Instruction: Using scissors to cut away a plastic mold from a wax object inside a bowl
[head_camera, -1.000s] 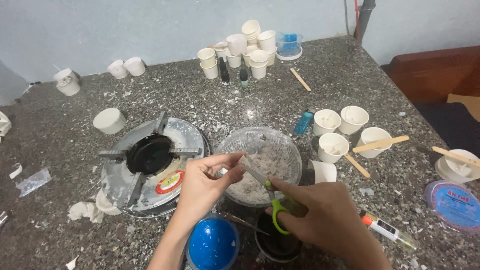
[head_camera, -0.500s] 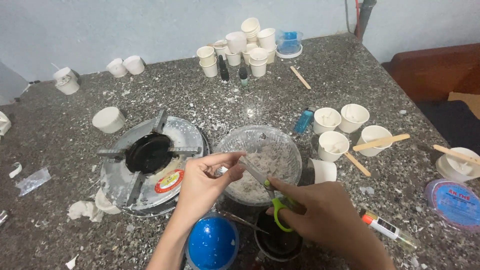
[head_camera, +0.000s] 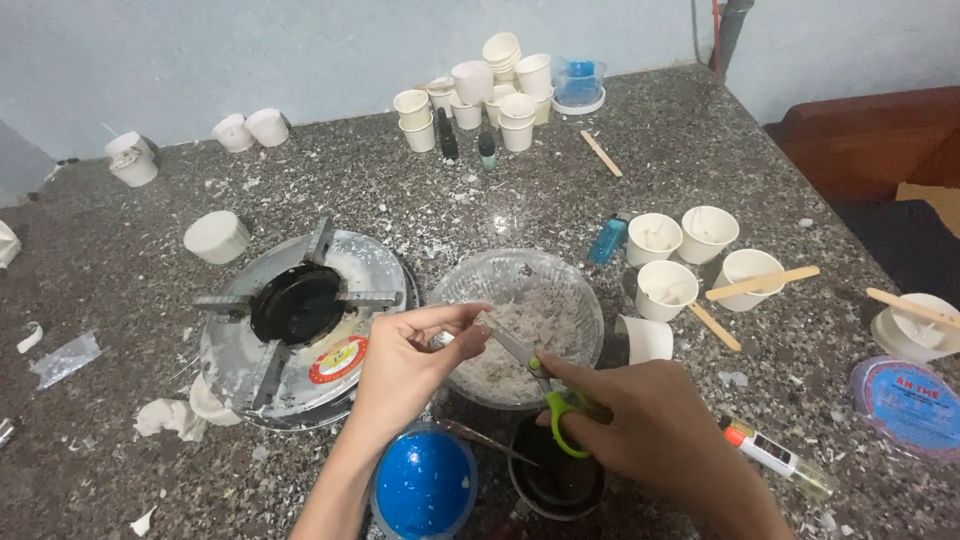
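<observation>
My right hand (head_camera: 645, 430) grips green-handled scissors (head_camera: 545, 385) whose blades point up and left. Those blades meet a small pale piece (head_camera: 455, 338) pinched between the thumb and fingers of my left hand (head_camera: 410, 365). Both hands hover over the near rim of a clear glass bowl (head_camera: 520, 275) holding white flakes. Below the hands sit a blue round lid (head_camera: 425, 485) and a small dark pot (head_camera: 555, 475), with a thin metal rod lying between them.
A small round gas burner (head_camera: 300, 315) stands to the left. White paper cups (head_camera: 685, 255) with wooden sticks, a blue lighter (head_camera: 607, 240) and a glue tube (head_camera: 775, 455) lie to the right. More cups (head_camera: 490, 90) are stacked at the back. White crumbs litter the stone counter.
The hands and scissors have barely shifted; my left fingers still pinch the piece at the blades.
</observation>
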